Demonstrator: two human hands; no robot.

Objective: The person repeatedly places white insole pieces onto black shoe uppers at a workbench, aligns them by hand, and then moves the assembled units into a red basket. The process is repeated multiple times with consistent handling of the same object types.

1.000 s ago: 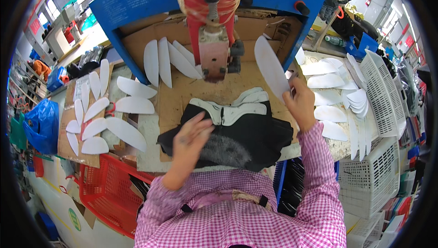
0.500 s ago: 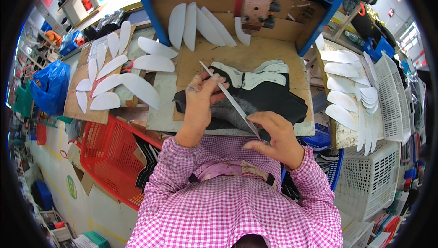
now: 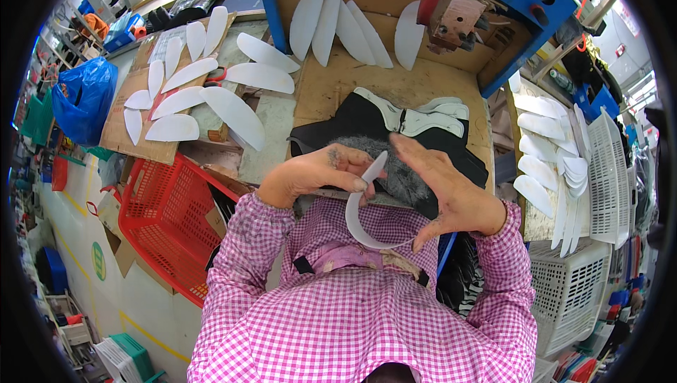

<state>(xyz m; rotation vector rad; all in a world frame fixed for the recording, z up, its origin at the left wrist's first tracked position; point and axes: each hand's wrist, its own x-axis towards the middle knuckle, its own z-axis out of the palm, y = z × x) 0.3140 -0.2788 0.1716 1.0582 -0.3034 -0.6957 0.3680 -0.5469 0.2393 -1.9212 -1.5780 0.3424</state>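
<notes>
My left hand [image 3: 321, 171] pinches a thin white curved plate [image 3: 357, 222] between thumb and fingers. The plate is bent into a C shape, its hollow side facing right. Over on the right, my right hand [image 3: 451, 189] is open, fingers stretched out and thumb spread low. Its thumb tip is at the plate's lower end. Beneath both hands, black fabric pieces [image 3: 352, 116] with a grey fuzzy patch [image 3: 405, 171] lie on the brown board [image 3: 321, 97]. White shaped pieces with dark outlines [image 3: 430, 123] rest on the black fabric.
A blue-framed press [image 3: 511, 51] with a red-and-metal head [image 3: 451, 20] stands ahead. Similar white plates lean inside it [image 3: 307, 25] and lie on cardboard at left [image 3: 236, 115] and on the right table [image 3: 539, 125]. A red basket [image 3: 166, 207] and white crates [image 3: 571, 291] flank me.
The plate, seen nearly edge-on and straight before, is now bent into a C and closer to my body. My left hand has come lower; my right hand's fingers have spread. The view has shifted.
</notes>
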